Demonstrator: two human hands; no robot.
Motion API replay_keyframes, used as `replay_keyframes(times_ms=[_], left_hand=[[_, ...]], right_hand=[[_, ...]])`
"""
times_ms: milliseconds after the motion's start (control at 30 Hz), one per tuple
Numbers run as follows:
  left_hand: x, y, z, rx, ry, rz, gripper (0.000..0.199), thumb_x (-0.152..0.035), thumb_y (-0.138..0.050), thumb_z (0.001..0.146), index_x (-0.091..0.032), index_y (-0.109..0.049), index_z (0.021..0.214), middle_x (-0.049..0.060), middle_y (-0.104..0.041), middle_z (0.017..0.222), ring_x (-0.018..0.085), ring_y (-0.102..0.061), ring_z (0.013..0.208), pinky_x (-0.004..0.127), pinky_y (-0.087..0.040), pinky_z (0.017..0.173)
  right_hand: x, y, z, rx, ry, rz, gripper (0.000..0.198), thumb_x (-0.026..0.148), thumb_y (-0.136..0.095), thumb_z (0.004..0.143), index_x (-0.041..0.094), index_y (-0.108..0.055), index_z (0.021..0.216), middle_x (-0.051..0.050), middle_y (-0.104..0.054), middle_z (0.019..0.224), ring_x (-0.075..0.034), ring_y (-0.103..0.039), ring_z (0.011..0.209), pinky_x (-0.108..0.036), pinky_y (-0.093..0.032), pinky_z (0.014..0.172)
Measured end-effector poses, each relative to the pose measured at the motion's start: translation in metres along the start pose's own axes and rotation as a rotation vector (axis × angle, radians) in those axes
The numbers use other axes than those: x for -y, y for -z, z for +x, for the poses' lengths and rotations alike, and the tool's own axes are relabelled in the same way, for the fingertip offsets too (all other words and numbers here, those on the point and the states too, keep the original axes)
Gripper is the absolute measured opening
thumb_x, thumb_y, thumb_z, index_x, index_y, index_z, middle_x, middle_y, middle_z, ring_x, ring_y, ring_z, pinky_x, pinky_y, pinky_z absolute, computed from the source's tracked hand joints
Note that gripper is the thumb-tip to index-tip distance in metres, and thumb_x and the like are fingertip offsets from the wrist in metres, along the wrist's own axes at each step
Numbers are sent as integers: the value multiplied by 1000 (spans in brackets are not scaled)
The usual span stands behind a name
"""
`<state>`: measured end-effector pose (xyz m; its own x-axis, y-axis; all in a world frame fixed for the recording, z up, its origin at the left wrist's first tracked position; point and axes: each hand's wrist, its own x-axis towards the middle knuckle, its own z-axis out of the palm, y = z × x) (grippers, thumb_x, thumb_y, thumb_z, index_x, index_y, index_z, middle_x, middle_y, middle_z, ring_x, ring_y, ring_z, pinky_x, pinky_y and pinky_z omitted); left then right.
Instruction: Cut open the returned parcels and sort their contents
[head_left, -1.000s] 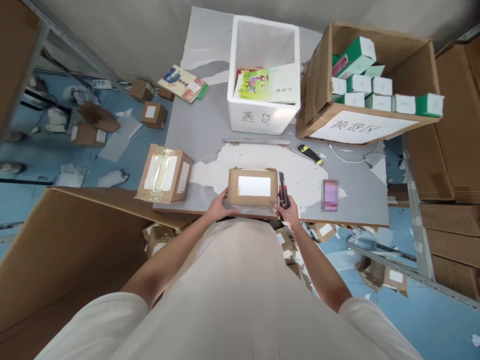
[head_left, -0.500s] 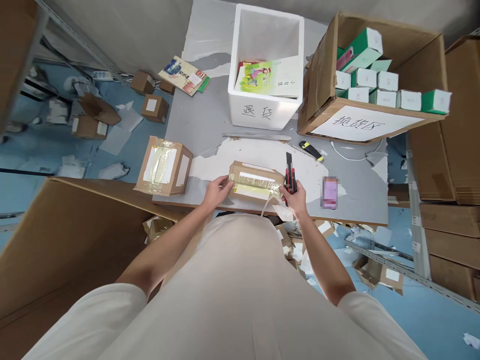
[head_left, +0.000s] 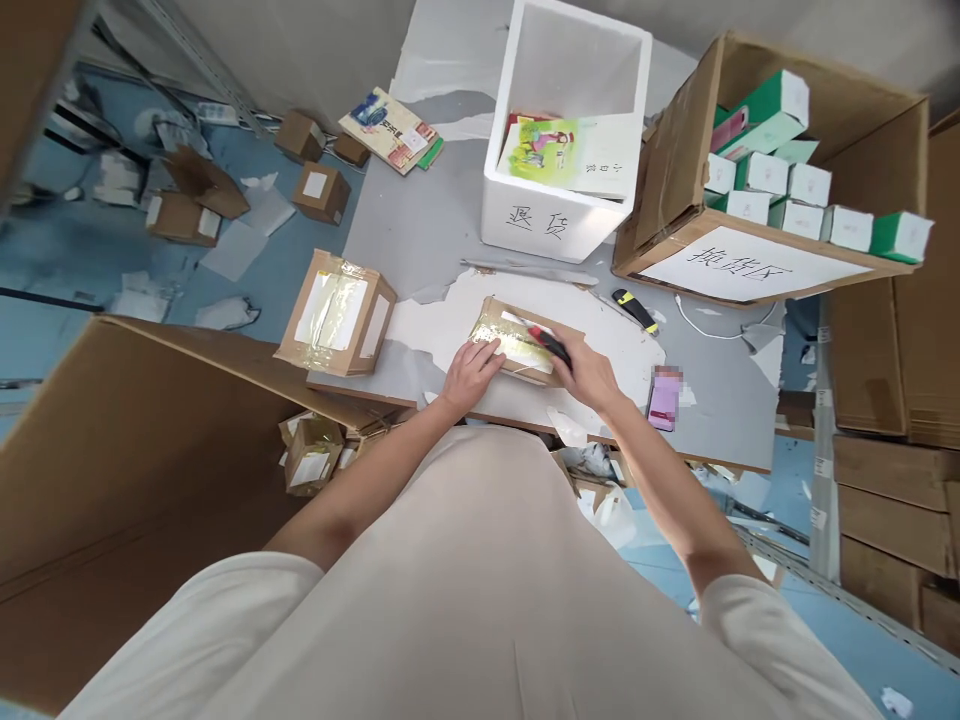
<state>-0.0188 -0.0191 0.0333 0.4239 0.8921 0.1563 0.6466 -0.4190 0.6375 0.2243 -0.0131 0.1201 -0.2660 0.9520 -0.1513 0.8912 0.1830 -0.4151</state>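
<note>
A small brown carton (head_left: pixel 495 322) with shiny clear tape and a white label lies on the table in front of me. My left hand (head_left: pixel 472 374) rests on its near left end, fingers stretched out over the tape. In my right hand (head_left: pixel 589 372) is a red and black utility knife (head_left: pixel 552 345), held over the carton's top with the tip pointing left. I cannot tell whether the blade touches the tape. Behind the carton, a yellow and black utility knife (head_left: pixel 634 311) lies on the table.
A taped carton (head_left: pixel 337 312) stands at the table's left edge, with books (head_left: pixel 391 130) behind. A white foam box (head_left: pixel 559 222) and a big carton (head_left: pixel 671 165) of green-and-white boxes stand at the back. A phone (head_left: pixel 664 398) lies right. An open carton (head_left: pixel 150 450) is lower left.
My left hand has shifted from the carton's left end onto its top. My right hand has left the right end and brought the utility knife down over the carton, which is slightly turned.
</note>
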Motion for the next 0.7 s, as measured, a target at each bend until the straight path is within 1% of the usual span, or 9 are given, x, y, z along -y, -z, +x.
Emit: replay_keyframes(times_ms=[67, 100, 167, 300, 433, 533, 633, 700], left_hand=[[2, 0, 3, 2, -9, 5, 30, -28, -39, 97, -25, -67, 108, 10, -59, 135, 24, -50, 129, 52, -37, 108], [2, 0, 5, 3, -11, 6, 31, -27, -38, 97, -25, -67, 108, 10, -59, 136, 25, -50, 130, 52, -37, 108], [4, 0, 6, 3, -17, 3, 32, -26, -37, 98, -25, -68, 107, 10, -59, 136, 25, -50, 129, 52, -38, 107], [6, -1, 4, -16, -19, -44, 30, -25, -39, 97, -25, -68, 105, 9, -61, 133, 24, -52, 127, 50, -39, 105], [9, -3, 0, -20, 7, -69, 28, -25, -41, 96, -26, -68, 104, 8, -62, 132, 24, -52, 127, 50, -40, 104], [10, -5, -2, -6, 3, -43, 29, -24, -41, 97, -26, -68, 105, 7, -61, 133, 24, -52, 127, 49, -39, 105], [11, -6, -1, -7, -12, -25, 29, -23, -41, 96, -26, -68, 105, 7, -61, 134, 24, -52, 127, 49, -39, 105], [12, -6, 1, -16, -35, 8, 28, -22, -41, 96, -26, -67, 106, 8, -61, 134, 24, -52, 127, 49, -40, 104]], right_hand=[[14, 11, 16, 221, 128, -185, 54, 36, -36, 98, 37, -27, 151, -7, -62, 120, -24, -63, 97, -29, -45, 72], [19, 15, 24, 293, 161, -268, 57, 34, -37, 97, 40, -22, 152, -6, -63, 117, -23, -63, 92, -28, -44, 69], [27, 18, 37, 376, 192, -392, 63, 30, -38, 96, 43, -15, 153, -7, -63, 113, -22, -64, 85, -28, -42, 67], [35, 17, 50, 430, 207, -512, 69, 22, -40, 94, 43, -11, 153, -8, -63, 110, -22, -64, 80, -29, -41, 66], [38, 16, 54, 451, 213, -515, 73, 16, -40, 92, 43, -11, 153, -8, -64, 108, -21, -64, 79, -28, -41, 66], [36, 19, 55, 483, 228, -484, 72, 17, -41, 92, 45, -13, 153, -7, -64, 109, -21, -64, 79, -28, -41, 66], [35, 21, 54, 503, 232, -481, 67, 23, -43, 94, 42, -16, 153, -8, -64, 110, -21, -64, 81, -29, -41, 68], [36, 22, 54, 510, 218, -506, 65, 26, -40, 96, 40, -15, 154, -9, -63, 109, -22, -64, 82, -29, -41, 68]])
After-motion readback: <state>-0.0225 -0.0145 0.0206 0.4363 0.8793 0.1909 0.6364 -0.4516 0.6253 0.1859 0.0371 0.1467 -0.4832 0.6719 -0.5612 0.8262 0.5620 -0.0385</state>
